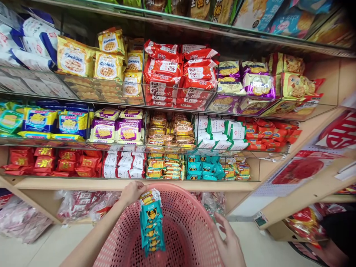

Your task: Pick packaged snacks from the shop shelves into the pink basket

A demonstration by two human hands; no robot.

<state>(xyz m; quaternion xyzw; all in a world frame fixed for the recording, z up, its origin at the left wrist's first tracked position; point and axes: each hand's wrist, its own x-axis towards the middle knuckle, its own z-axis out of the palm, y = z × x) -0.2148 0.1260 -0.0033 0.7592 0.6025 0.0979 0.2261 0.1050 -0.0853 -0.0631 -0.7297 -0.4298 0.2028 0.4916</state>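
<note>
A pink perforated plastic basket (189,200) stands in front of me below the shelves. My left hand (134,193) is closed on its far left rim, close to a row of snack packets. These teal packets (151,226), with a few yellow-and-white packets (150,196) at the top end, lean in a line down the inside of the basket. At the basket's right side is my right hand (228,241), fingers apart and slightly blurred, with nothing visible in it. Whether its palm touches the basket wall, I cannot tell.
Glass-fronted shelves hold red packets (66,161), white packets (130,165), teal packets (204,167) and yellow cookie packets (75,59). Bagged goods (80,204) lie under the bottom shelf. At lower right, part of a person (338,233) shows near a cardboard box (283,233).
</note>
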